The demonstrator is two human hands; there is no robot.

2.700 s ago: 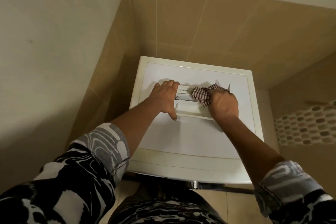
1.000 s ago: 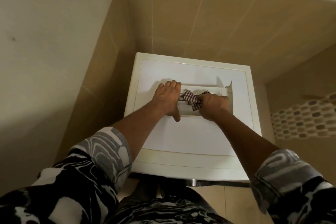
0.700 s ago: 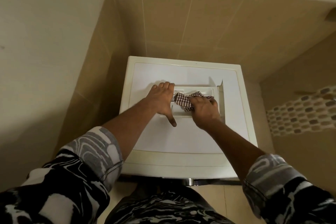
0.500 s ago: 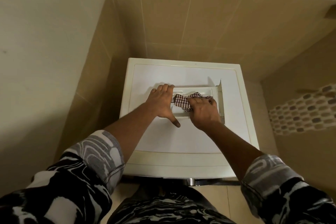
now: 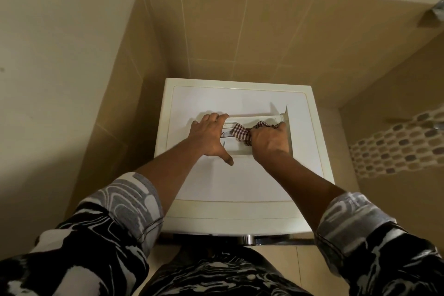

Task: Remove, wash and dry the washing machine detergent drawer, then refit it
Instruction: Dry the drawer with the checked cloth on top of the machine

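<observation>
I'm looking down over both arms at the washing machine [image 5: 240, 182], which stands in a corner of tan tiled wall [image 5: 252, 36]. The detergent drawer [image 5: 236, 148] is out of its slot and lies flat on the machine's white top, toward the back, with its front panel [image 5: 286, 120] standing up at the right end. My left hand [image 5: 210, 138] holds the drawer's left end: the fingers are curled over its far edge, and the thumb is stretched along the near side with its tip on the lid. My right hand [image 5: 269, 139] is closed tight around a red-and-white checked cloth [image 5: 241, 132] and pressed down into the drawer's right half; the cloth bunches out between the two hands. Black-and-white patterned sleeves [image 5: 125, 204] reach the elbows. A mosaic band [image 5: 396, 144] crosses the right-hand wall.
</observation>
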